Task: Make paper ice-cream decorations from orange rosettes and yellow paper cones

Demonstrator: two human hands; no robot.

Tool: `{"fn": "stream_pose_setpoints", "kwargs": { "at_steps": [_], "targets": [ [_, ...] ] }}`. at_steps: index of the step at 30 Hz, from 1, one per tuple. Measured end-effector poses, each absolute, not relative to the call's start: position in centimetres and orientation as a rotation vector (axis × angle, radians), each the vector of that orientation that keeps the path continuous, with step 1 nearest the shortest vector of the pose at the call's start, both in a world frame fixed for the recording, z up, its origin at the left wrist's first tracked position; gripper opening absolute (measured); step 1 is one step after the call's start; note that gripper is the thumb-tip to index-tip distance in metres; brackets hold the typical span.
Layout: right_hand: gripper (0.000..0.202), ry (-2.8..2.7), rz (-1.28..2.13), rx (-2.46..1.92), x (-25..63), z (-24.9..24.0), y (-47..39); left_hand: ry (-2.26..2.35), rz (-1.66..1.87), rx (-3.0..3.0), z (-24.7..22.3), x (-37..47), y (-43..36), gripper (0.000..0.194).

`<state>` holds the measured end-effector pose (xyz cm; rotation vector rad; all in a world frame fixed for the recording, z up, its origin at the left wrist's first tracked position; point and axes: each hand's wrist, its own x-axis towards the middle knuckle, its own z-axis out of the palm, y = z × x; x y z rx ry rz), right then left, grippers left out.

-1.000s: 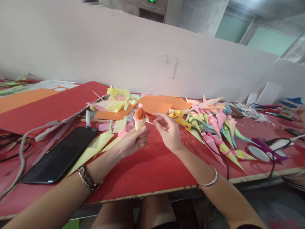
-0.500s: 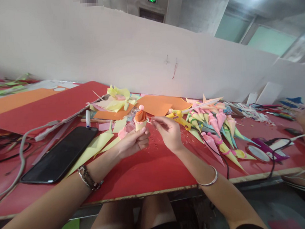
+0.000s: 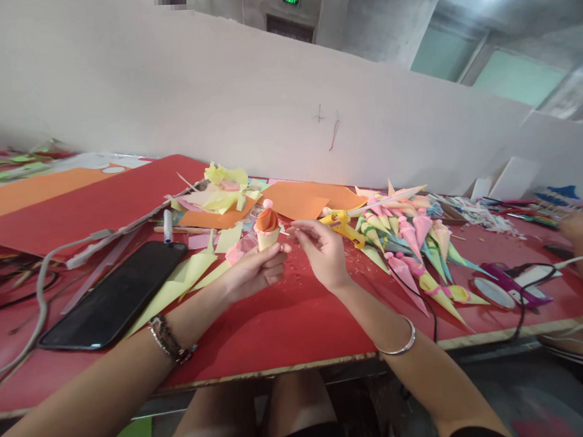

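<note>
The ice-cream cone [image 3: 268,234] stands nearly upright above the bench [image 3: 286,333], its long axis close to vertical, the topped end pointing up and the narrow end down inside the left hand [image 3: 257,270]. It has a pale yellow cone body, a ruffled pink rim, an orange-red swirl [image 3: 267,222] and a round pink ball [image 3: 268,204] at the very top. The left grip is clamped on the cone's lower part, thumb in front, so the tip is hidden. Just beside it, the right hand [image 3: 325,252] has its thumb and forefinger close together near the swirl; whether they touch or pinch something is too small to tell. One ice-cream cone is held, with one ball on it. On the bench lie one black phone [image 3: 115,295] and one white marker [image 3: 168,226] with a blue end, both on the left-hand side, and one yellow glue gun [image 3: 342,224] beyond the right hand. To its right is a heap of decorated paper cones [image 3: 414,233] in pink, yellow, green and blue, overlapping too much to count. One person's hand [image 3: 579,231], blurred, shows at the right edge.
</note>
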<state>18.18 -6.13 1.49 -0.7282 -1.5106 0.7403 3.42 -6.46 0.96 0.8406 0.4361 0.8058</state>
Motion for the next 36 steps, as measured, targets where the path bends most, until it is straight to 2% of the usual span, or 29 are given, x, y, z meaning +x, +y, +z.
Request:
{"fn": "stream_pose_setpoints", "kwargs": {
  "at_steps": [4, 11, 18, 36],
  "targets": [
    [0.015, -1.528, 0.742, -0.728, 18.2, 1.5, -6.3, 0.432, 0.8, 0.832, 1.0, 3.4, -6.5, 0.021],
    [0.007, -1.555, 0.479, -0.774, 18.4, 1.6, -5.9, 0.426, 0.792, 0.812, 1.0, 3.5, -6.5, 0.021],
    [0.01, -1.522, 0.624, -0.754, 18.2, 1.4, -6.1, 0.437, 0.798, 0.833, 0.9, 3.5, -6.5, 0.021],
    [0.004, -1.671, 0.478, -0.648, 18.0, 2.6, -7.2, 0.456, 0.754, 0.935, 0.9, 3.9, -6.8, 0.031]
  ]
}}
